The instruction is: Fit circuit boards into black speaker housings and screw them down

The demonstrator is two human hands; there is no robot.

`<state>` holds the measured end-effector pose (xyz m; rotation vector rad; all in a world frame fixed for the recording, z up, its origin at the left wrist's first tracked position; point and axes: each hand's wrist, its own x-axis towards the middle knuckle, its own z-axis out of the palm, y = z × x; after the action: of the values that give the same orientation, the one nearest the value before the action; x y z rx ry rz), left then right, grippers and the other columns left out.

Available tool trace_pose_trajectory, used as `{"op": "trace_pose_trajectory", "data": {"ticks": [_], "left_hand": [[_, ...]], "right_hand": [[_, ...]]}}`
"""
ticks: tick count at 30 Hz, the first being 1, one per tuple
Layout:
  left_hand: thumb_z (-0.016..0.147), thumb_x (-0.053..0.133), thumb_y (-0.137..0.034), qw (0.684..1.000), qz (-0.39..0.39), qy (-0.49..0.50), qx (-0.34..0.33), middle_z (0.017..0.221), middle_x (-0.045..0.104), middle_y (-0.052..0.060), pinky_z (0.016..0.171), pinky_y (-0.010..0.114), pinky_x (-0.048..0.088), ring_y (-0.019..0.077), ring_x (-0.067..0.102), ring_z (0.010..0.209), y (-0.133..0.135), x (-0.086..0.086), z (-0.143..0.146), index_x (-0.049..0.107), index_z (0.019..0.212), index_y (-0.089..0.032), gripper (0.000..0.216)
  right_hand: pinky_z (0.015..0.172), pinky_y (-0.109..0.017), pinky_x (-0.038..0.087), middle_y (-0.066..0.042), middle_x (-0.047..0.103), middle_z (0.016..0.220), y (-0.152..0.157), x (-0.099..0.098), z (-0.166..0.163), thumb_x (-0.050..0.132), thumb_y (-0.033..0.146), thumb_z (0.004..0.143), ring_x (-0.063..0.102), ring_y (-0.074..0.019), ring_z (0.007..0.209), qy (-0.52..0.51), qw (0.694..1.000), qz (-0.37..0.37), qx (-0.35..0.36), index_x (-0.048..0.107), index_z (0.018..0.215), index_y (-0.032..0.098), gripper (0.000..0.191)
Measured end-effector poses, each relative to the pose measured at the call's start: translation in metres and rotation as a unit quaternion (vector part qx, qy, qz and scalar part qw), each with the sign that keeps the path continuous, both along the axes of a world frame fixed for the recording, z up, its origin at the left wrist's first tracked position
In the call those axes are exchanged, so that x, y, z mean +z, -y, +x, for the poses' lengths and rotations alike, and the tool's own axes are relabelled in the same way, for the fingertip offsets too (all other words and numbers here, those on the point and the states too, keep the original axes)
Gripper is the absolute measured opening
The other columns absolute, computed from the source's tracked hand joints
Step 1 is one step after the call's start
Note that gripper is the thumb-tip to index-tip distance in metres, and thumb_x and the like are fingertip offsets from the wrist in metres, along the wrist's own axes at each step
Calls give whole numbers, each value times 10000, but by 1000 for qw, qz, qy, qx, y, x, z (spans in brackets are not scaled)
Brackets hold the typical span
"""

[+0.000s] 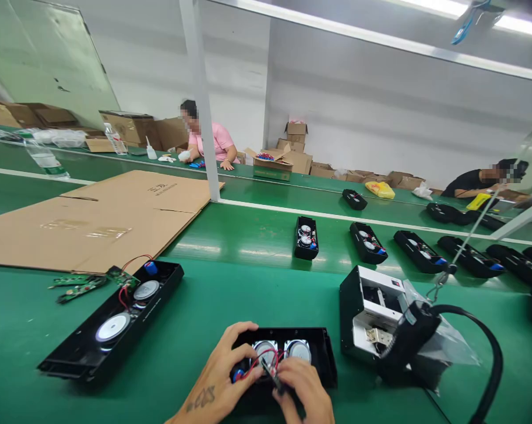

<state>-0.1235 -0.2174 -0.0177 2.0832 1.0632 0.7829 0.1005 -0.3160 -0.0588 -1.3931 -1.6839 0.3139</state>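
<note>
In front of me lies a black speaker housing [329, 359] with two round silver speakers [298, 351] inside. My left hand [219, 377] is at its left end, thumb and index finger bent in at the end of a small dark circuit board [272, 376]. My right hand [308, 391] pinches that board from the other side, over the housing. Red wires [280, 355] run around the board and across the speakers. A blue capped part [238, 375] shows beside my left thumb. My fingers partly hide the board.
A longer open speaker housing [116, 330] lies at left, with loose green circuit boards [83, 287] beside it. To the right stand a black-and-white machine [358, 312] and a black cabled tool [409, 335]. More housings [367, 242] line the belt behind. Cardboard [107, 221] lies at left. Two people sit opposite.
</note>
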Motion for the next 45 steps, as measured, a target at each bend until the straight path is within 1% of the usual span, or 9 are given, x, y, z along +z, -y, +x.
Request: {"op": "trace_pose_trajectory", "data": {"ticks": [6, 10, 14, 18, 21, 24, 33, 40, 45], "left_hand": [[1043, 721, -445, 999, -23, -19, 39, 1509, 688, 82, 1181, 447, 616, 322, 693, 1401, 27, -6, -3, 809, 944, -287, 206], [990, 773, -366, 999, -14, 12, 44, 1575, 660, 93, 1248, 500, 568, 362, 592, 1542, 33, -7, -4, 786, 1103, -295, 133], [1123, 539, -274, 1000, -5, 5, 30, 1592, 654, 69, 1303, 569, 504, 344, 413, 1683, 40, -2, -3, 773, 1114, -307, 237], [1072, 462, -138, 997, 60, -38, 36, 1645, 596, 61, 1306, 635, 482, 372, 290, 1731, 48, -6, 4, 787, 1019, -286, 361], [884, 708, -161, 985, 145, -89, -2, 1722, 503, 101, 1329, 781, 354, 468, 183, 1741, 48, -23, 6, 768, 1070, -254, 216], [656, 926, -257, 965, 222, -129, -49, 1696, 518, 139, 1330, 861, 230, 551, 142, 1721, 44, -45, 6, 734, 1022, -231, 413], [772, 940, -342, 954, 279, -101, -52, 1417, 735, 57, 1437, 662, -36, 423, 244, 1728, 38, -56, 13, 691, 920, -251, 303], [831, 912, -286, 970, 224, -59, -69, 1273, 794, -28, 1439, 554, -57, 380, 341, 1692, 39, -40, 12, 737, 989, -275, 236], [811, 917, -234, 986, 30, -118, -117, 1296, 801, -58, 1400, 691, 59, 433, 395, 1658, 20, -7, 13, 818, 963, -319, 201]], "right_hand": [[787, -269, 696, -103, 870, 1025, -24, 24, 9, 650, 469, 1107, 854, -247, 893, -231, 966, -119, -14, 791, 1110, 223, 284], [809, -258, 664, -34, 877, 1010, -27, 66, 36, 584, 243, 1123, 842, -205, 887, -29, 993, -46, 103, 798, 1086, 275, 219], [630, -308, 548, 8, 843, 893, -24, 96, 50, 509, 61, 1074, 771, -177, 698, 238, 951, 4, 198, 745, 1078, 273, 318], [600, -349, 460, -3, 803, 846, -23, 81, 41, 454, 94, 1110, 730, -174, 662, 299, 934, 31, 194, 720, 1099, 251, 308], [617, -361, 432, 2, 781, 844, -24, 64, 30, 423, 291, 1196, 714, -173, 671, 274, 941, 57, 188, 706, 1071, 237, 314], [617, -359, 408, 25, 751, 826, -25, 57, 26, 447, 421, 1201, 701, -162, 670, 260, 941, 47, 212, 690, 1015, 235, 358], [650, -327, 468, 41, 769, 882, -21, 56, 33, 741, 140, 1009, 698, -177, 684, 272, 925, -76, 254, 738, 1052, 259, 127], [963, -341, 587, -38, 808, 1155, -14, 67, 32, 703, -18, 827, 779, -256, 1044, 235, 911, -246, 234, 762, 1212, 247, 470], [1100, -404, 559, -83, 776, 1303, -26, 75, 20, 597, -28, 879, 721, -284, 1217, 205, 911, -276, 226, 738, 1351, 246, 563]]}}
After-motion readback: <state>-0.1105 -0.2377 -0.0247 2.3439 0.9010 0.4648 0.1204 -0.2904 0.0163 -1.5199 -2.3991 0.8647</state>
